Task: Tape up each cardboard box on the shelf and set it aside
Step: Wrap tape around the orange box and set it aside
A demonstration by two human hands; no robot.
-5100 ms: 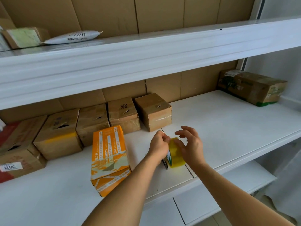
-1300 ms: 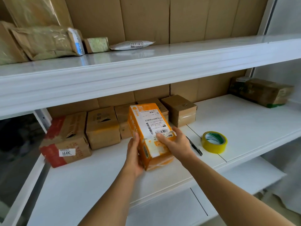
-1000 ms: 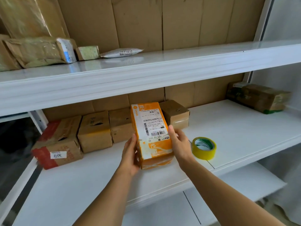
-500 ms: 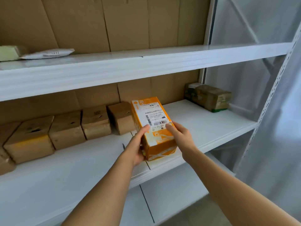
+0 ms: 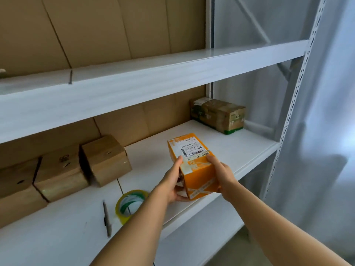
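Orange cardboard box (image 5: 194,166), gripped on its sides by the left hand (image 5: 173,182) and right hand (image 5: 222,174), has been carried rightward from beside the tape roll (image 5: 130,203) toward the taped brown-green box (image 5: 219,115), indicating the set-aside step.

The orange box (image 5: 194,166) bears a barcode label, its print seemingly illegible.

- The left forearm covers the right part of the tape roll (image 5: 129,203).
- The label print on the orange box (image 5: 193,166) is too small to read.
- Left of the tape roll, the picture's edge cuts off the leftmost brown box (image 5: 15,186).
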